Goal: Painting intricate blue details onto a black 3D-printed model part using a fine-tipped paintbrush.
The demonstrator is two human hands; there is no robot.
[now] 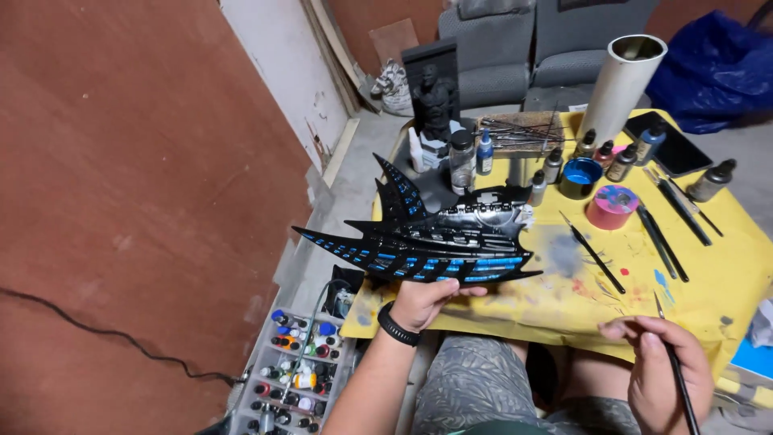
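My left hand [423, 300], with a black band on the wrist, holds up a black spiky ship model [435, 238] with blue painted strips from underneath, over the near left edge of the yellow table [725, 274]. My right hand [662, 366] rests at the table's near edge and grips a thin black paintbrush [675, 370], its tip pointing up toward the table top.
Small paint bottles [620, 161], a blue paint cup [581, 176], a pink tape roll [612, 205], several brushes [664, 234], a white tube [622, 84] and a dark figurine [435, 101] stand on the table. A tray of paint bottles [298, 370] lies on the floor at left beside a brown board wall [137, 177].
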